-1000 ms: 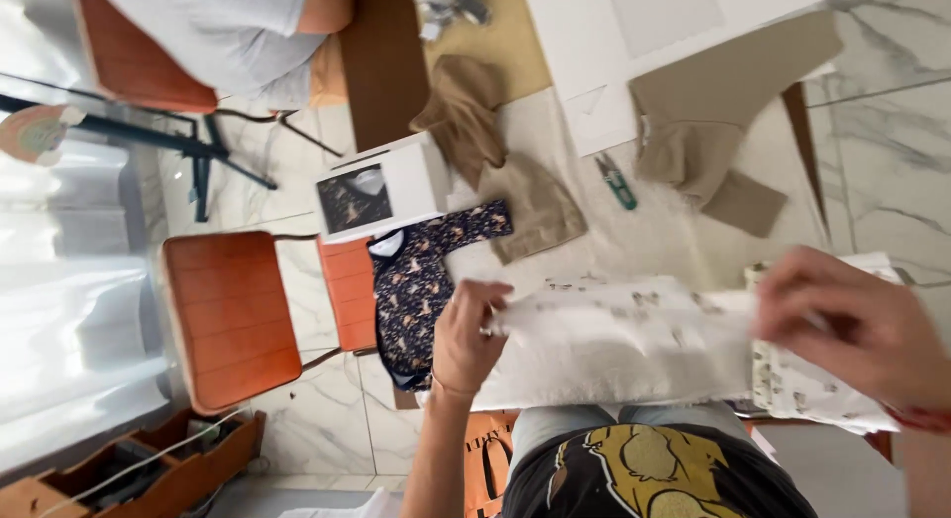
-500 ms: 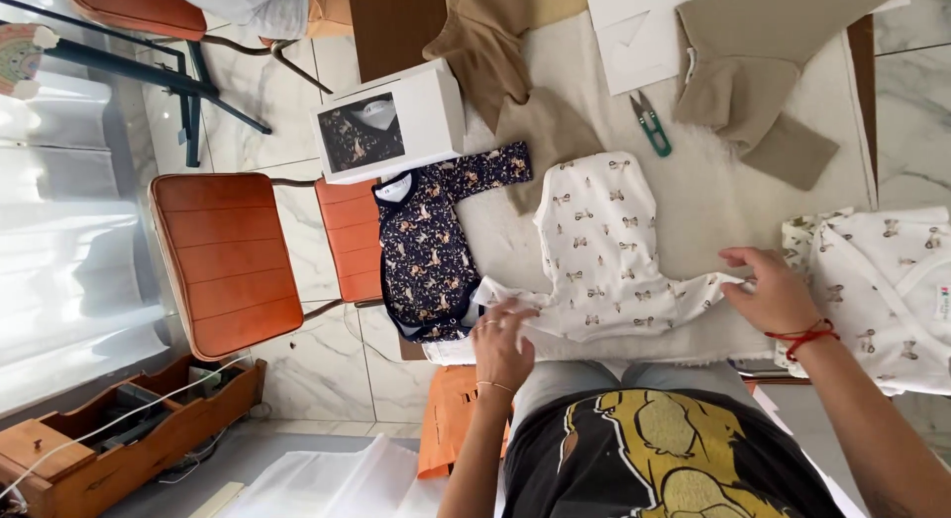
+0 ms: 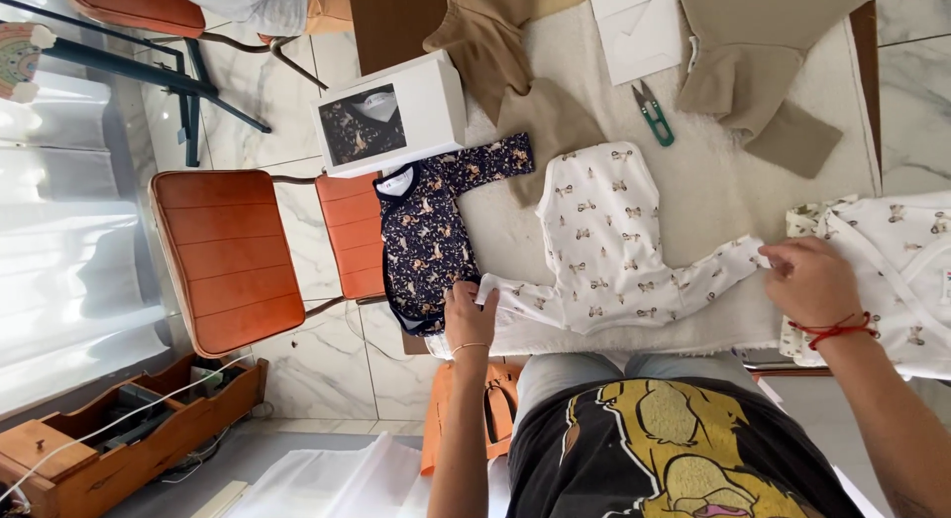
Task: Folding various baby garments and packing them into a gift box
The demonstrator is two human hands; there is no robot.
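An orange chair (image 3: 230, 251) stands at the far left, with a white box (image 3: 396, 114) beyond it whose side carries a dark rectangular picture panel of a folded garment. Just beside it a navy printed baby suit (image 3: 428, 231) lies half over the edge of the tabletop (image 3: 713, 196). The left hand (image 3: 470, 318) pinches the end of 1 sleeve of the white printed baby suit (image 3: 599, 241), which lies flat in the middle of the tabletop with both sleeves stretched toward the person. It looks light, thin and limp, likely to wrinkle or slide if dragged, so the cuffs or shoulder seams seem the best places to take it. Above lie 2 tan fabric pieces (image 3: 515, 77) and small green snips (image 3: 653, 114), and a white card sheet (image 3: 639, 23). The right hand (image 3: 810, 278) grips the other sleeve end, next to more white printed garments (image 3: 906, 251).
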